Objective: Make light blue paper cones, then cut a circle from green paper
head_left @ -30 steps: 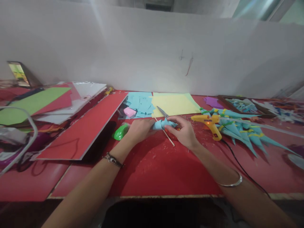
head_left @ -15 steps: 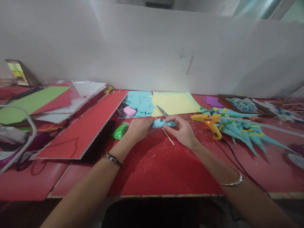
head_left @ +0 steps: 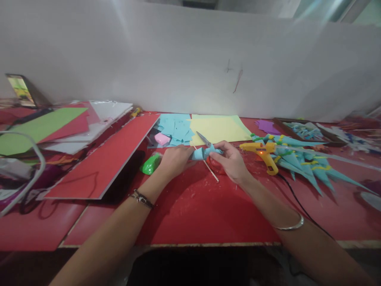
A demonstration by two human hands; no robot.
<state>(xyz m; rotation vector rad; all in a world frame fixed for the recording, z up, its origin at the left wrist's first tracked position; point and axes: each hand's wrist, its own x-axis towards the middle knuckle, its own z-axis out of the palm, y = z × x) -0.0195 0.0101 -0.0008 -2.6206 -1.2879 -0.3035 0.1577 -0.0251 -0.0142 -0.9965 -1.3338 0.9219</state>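
Fingers of the left hand (head_left: 175, 161) and right hand (head_left: 234, 162) hold a curled pale-blue paper tube (head_left: 197, 154) — left end hidden, right folds hard to make out.

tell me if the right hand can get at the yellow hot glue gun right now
Likely yes: the yellow hot glue gun lies just right of the right hand, nothing visible between them, though that hand would first need to release the rolled blue paper.

Right hand (head_left: 234, 162) shifted slightly; grip on blue paper (head_left: 197, 154) changed.
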